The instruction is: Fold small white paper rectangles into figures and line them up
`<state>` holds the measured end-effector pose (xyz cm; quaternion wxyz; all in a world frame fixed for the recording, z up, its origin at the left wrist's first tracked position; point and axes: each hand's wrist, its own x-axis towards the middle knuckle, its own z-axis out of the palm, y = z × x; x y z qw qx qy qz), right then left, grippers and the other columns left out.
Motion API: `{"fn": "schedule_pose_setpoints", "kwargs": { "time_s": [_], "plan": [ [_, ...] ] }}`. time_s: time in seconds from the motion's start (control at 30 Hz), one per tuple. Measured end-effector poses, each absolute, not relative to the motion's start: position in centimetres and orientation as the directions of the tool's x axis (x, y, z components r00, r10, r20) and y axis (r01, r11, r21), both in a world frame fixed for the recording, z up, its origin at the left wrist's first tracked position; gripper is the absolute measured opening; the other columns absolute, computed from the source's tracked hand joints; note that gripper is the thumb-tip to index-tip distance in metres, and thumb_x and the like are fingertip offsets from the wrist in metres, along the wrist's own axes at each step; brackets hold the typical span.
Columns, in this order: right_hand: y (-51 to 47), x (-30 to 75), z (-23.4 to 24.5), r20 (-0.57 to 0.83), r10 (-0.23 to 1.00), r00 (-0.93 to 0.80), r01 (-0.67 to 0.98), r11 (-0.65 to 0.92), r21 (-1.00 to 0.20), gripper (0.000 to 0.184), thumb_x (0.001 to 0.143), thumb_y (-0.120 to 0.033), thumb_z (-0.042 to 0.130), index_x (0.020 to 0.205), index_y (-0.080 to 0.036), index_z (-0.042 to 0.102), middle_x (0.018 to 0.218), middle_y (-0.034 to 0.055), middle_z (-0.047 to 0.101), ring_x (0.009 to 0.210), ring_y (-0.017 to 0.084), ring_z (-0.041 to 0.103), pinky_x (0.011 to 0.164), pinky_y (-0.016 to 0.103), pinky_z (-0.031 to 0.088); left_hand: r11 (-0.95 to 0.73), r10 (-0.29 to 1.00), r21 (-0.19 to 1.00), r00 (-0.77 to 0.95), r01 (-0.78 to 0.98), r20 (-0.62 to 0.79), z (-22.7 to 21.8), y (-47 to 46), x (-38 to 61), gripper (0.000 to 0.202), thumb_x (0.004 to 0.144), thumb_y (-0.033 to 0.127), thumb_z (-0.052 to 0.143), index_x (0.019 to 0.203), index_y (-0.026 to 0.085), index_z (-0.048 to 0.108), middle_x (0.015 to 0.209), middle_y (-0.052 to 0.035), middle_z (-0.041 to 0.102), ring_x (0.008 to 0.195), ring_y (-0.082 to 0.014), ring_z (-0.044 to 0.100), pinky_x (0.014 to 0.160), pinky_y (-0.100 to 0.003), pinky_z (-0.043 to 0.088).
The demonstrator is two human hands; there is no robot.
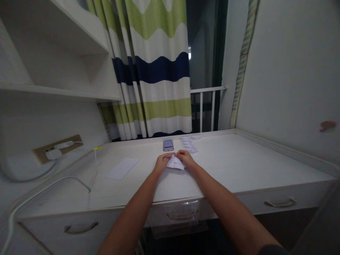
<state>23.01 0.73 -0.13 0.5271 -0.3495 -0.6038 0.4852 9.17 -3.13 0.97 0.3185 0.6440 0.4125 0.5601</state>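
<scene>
A partly folded sheet of white paper [175,163] is held between my two hands, low over the desk. My left hand [161,163] pinches its left upper edge, and my right hand [186,158] grips the top right side with fingers bent. The fingertips of both hands nearly meet at the paper's top. Just beyond them lies a phone [168,145] with its screen lit. Several folded white paper pieces [188,144] sit in a row behind my right hand. To the left, a flat white sheet of paper [122,168] rests on the desk.
The white desk [239,159] has drawers with metal handles [280,203] along its front. A white cable [53,186] runs over the left side, below a wall socket [58,148] with plugs. A striped curtain [162,71] hangs behind. White shelves [58,92] overhang at left.
</scene>
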Motion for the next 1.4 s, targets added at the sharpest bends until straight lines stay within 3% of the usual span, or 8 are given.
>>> {"fn": "schedule_pose_setpoints", "kwargs": {
  "time_s": [0.33,0.43,0.57,0.63,0.77,1.0,1.27,1.4],
  "plan": [
    [0.4,23.1,0.2,0.296,0.932,-0.209,-0.050,0.292,-0.955,0.019,0.055,-0.034,0.057,0.055,-0.016,0.050,0.044,-0.0047,0.043,0.043,0.007,0.037,0.041,0.020,0.024,-0.418,0.908,0.904,0.037,0.093,0.417,0.5,-2.7,8.8,0.026,0.062,0.027,0.060,0.083,0.015,0.068,0.099,-0.0083,0.065,0.097,-0.0220,0.055,0.086,-0.032,0.037],
    [0.4,23.2,0.2,0.339,0.917,-0.209,-0.042,0.338,-0.940,0.020,0.057,-0.033,0.057,0.053,-0.016,0.049,0.044,-0.0048,0.042,0.044,0.008,0.037,0.043,0.021,0.026,-0.345,0.936,0.938,0.069,0.010,0.344,0.5,-2.7,8.7,0.033,0.062,0.034,0.059,0.087,0.014,0.067,0.097,-0.0084,0.065,0.091,-0.0217,0.057,0.078,-0.030,0.041],
    [0.2,23.2,0.1,0.453,0.859,-0.237,-0.018,0.462,-0.887,0.019,0.060,-0.033,0.057,0.056,-0.015,0.052,0.049,-0.0034,0.047,0.048,0.008,0.041,0.048,0.022,0.030,-0.115,0.982,0.980,0.131,-0.164,0.137,0.7,-2.8,8.7,0.047,0.067,0.053,0.048,0.085,0.013,0.065,0.085,-0.0079,0.065,0.071,-0.0173,0.058,0.059,-0.026,0.043],
    [0.1,23.1,0.1,0.512,0.826,-0.235,0.009,0.529,-0.849,0.018,0.062,-0.032,0.057,0.057,-0.015,0.054,0.052,-0.0022,0.050,0.051,0.009,0.043,0.052,0.022,0.033,-0.084,0.988,0.977,0.114,-0.197,0.108,0.6,-2.8,8.7,0.043,0.062,0.052,0.055,0.080,0.014,0.064,0.075,-0.0049,0.063,0.061,-0.0138,0.056,0.053,-0.023,0.041],
    [0.2,22.9,0.0,0.583,0.779,-0.230,0.051,0.608,-0.792,0.018,0.063,-0.031,0.057,0.057,-0.014,0.056,0.056,-0.0003,0.054,0.055,0.010,0.046,0.057,0.024,0.036,-0.157,0.985,0.974,0.050,-0.166,0.167,0.2,-2.6,8.9,0.037,0.049,0.040,0.070,0.073,0.014,0.061,0.058,0.0018,0.055,0.051,-0.0095,0.049,0.049,-0.020,0.035],
    [0.5,22.9,-0.2,0.588,0.766,-0.260,0.087,0.625,-0.776,0.019,0.065,-0.032,0.057,0.061,-0.013,0.062,0.060,0.0029,0.060,0.058,0.012,0.050,0.059,0.025,0.038,-0.147,0.981,0.989,0.132,0.023,0.143,-0.3,-2.3,8.6,0.035,0.056,0.045,0.064,0.063,0.010,0.061,0.048,0.0020,0.049,0.048,-0.0098,0.043,0.045,-0.022,0.028],
    [0.0,23.2,0.5,0.416,0.837,-0.356,0.047,0.460,-0.887,0.028,0.065,-0.037,0.055,0.070,-0.011,0.066,0.051,-0.0001,0.054,0.048,0.009,0.044,0.046,0.021,0.031,-0.143,0.981,0.987,0.139,0.076,0.132,0.1,-2.6,8.5,0.033,0.055,0.041,0.064,0.063,0.009,0.063,0.052,-0.0006,0.056,0.046,-0.0094,0.043,0.047,-0.022,0.026],
    [-0.2,23.2,0.7,0.383,0.857,-0.345,0.056,0.426,-0.903,0.024,0.063,-0.033,0.057,0.064,-0.011,0.065,0.049,-0.0010,0.051,0.046,0.007,0.041,0.044,0.020,0.029,-0.150,0.979,0.983,0.155,0.109,0.132,0.0,-2.6,8.5,0.030,0.057,0.038,0.063,0.064,0.010,0.064,0.053,-0.0007,0.058,0.048,-0.0095,0.044,0.048,-0.022,0.027]
  ]
}}
